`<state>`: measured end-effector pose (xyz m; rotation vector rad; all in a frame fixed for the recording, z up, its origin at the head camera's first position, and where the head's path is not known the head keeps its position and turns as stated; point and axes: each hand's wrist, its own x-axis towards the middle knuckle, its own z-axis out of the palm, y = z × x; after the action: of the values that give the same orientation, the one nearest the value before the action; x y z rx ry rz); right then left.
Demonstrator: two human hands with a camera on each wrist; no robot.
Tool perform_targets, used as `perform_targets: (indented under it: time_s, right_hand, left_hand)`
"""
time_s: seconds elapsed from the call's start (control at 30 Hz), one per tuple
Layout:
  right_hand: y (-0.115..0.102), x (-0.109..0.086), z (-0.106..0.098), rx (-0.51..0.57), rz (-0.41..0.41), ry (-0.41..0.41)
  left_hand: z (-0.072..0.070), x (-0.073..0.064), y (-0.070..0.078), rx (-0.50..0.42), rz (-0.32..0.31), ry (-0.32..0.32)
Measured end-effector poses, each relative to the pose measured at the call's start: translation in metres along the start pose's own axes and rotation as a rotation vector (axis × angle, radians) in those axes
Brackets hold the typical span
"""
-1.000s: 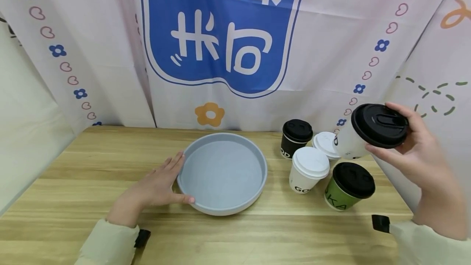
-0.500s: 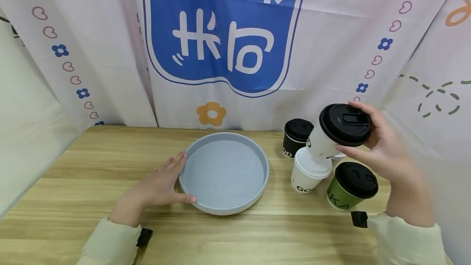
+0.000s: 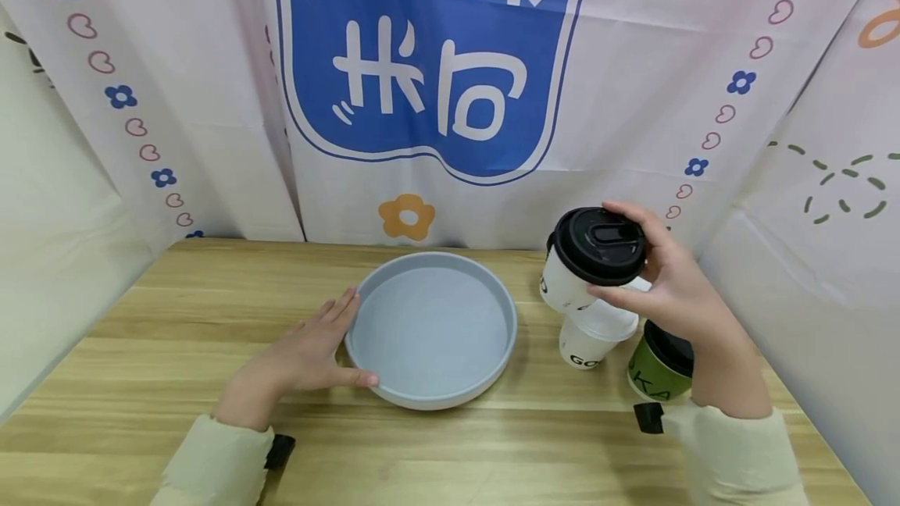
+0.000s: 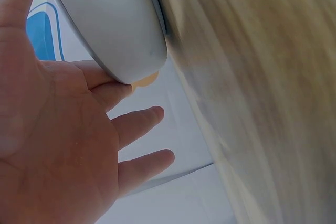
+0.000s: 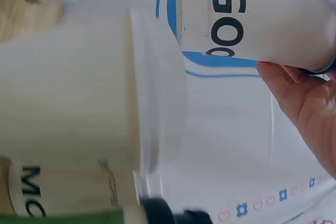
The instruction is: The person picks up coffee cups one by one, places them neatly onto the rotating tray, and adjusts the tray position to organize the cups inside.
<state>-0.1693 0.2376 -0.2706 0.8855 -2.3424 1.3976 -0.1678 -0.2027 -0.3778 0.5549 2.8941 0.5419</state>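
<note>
My right hand (image 3: 675,287) grips a white paper coffee cup (image 3: 558,279) with a black lid, thumb and fingers around it just under the lid. The cup tilts in the air above the other cups; its "GOO" lettering shows on this cup (image 5: 262,19) in the right wrist view. At the left rim of a round grey tray (image 3: 432,326), my left hand (image 3: 298,361) rests with fingers spread and fairly straight. From the left wrist, thumb and forefinger meet the side of the tray (image 4: 115,30), and the other fingers stay off it.
Below the held cup stands a white-lidded cup (image 3: 587,342), partly covered. A green cup (image 3: 654,372) with a black lid sits right of it, overlapped by my right wrist. Another white lid (image 3: 640,284) peeks out behind. A printed cloth (image 3: 633,100) hangs behind the wooden table (image 3: 457,459).
My right hand has carried the black-lidded white cup leftward, from the far right to over the cup group, now hiding the black cup. My left hand stays at the tray.
</note>
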Motion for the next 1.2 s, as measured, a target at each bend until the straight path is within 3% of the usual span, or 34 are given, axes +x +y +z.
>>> perform_targets:
  time_s: [0.13,0.37,0.7,1.2]
  right_hand:
    - [0.0,0.005,0.012,-0.032,0.009,-0.041]
    - [0.008,0.011,0.034,0.059,-0.004,-0.081]
    - [0.01,0.013,0.061,0.133,0.044,-0.142]
    - [0.017,0.011,0.093,0.153,0.055,-0.212]
  left_hand:
    - [-0.001,0.0,0.0,0.003,0.001,0.001]
    - [-0.002,0.0,0.0,0.0,-0.003,-0.004]
    - [-0.001,0.001,0.0,-0.002,-0.009,-0.021]
    - [-0.001,-0.001,0.0,-0.017,-0.007,-0.022]
